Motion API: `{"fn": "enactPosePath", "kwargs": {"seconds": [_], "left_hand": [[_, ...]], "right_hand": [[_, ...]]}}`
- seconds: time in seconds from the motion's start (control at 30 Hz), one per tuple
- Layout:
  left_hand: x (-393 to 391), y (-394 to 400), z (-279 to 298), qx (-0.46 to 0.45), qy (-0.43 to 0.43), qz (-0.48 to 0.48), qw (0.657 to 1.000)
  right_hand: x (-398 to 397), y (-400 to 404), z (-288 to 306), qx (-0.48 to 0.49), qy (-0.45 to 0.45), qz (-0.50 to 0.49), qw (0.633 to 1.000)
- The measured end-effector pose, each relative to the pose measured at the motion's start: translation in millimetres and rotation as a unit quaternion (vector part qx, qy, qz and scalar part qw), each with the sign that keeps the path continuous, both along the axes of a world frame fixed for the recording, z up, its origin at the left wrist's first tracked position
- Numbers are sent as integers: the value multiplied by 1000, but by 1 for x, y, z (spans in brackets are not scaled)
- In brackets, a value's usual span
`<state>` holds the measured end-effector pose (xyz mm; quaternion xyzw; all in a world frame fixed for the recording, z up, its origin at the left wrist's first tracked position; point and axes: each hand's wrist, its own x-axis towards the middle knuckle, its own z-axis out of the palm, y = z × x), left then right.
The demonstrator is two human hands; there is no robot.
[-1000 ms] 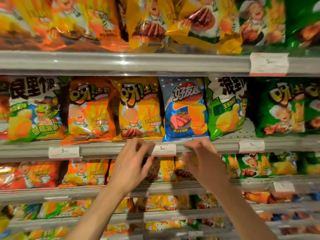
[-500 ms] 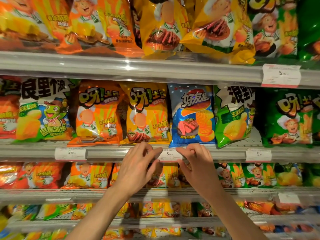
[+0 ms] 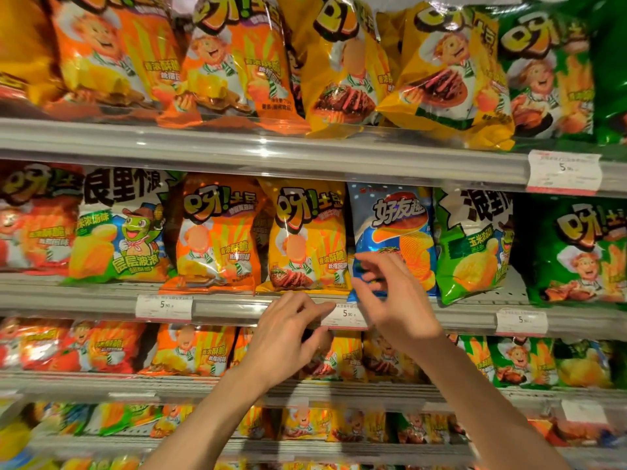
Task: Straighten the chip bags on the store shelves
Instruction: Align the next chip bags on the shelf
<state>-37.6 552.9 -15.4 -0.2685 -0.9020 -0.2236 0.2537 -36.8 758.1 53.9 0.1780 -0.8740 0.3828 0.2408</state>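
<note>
Both of the person's hands are raised to the front edge of the middle shelf (image 3: 237, 305), where small chip bags stand in a row. The left hand (image 3: 288, 337) has its fingers curled, the fingertips touching the shelf rail at the left end of a white price tag (image 3: 344, 315); whether it pinches the tag cannot be told. The right hand (image 3: 393, 300) is blurred, its fingers loosely bent and spread in front of the lower part of the blue chip bag (image 3: 393, 228), which stands upright at the shelf's front edge; no grip on the bag can be made out. Just left of the blue bag stand a yellow chip bag (image 3: 305, 239) and an orange chip bag (image 3: 217, 239), the bottom seam of each overhanging the rail. To the right, a green chip bag (image 3: 471, 245) leans slightly. Larger bags fill the shelf above.
</note>
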Motion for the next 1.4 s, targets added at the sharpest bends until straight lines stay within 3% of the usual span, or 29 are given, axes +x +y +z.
{"fn": "enactPosePath", "kwargs": {"seconds": [0.2,0.33,0.57,0.8,1.27,1.4], "left_hand": [[4,-2,6,-6,-29,-4,1000],[5,-2,5,-13,-31,-3,999],[7,-1,5,-18,-36,2,999],[5,-1,5,-10,-45,2,999],[5,0,3,9,-42,2,999],[9,1,1,5,-27,8,1000]], "right_hand": [[-35,-37,39,18,-103,-1,995],[-49,-51,47,34,-115,-24,993],[-71,-55,55,-81,-176,35,980],[-73,-61,46,-113,-112,16,987],[-67,-62,43,-51,-96,6,994],[-46,-47,49,-50,-50,17,997]]}}
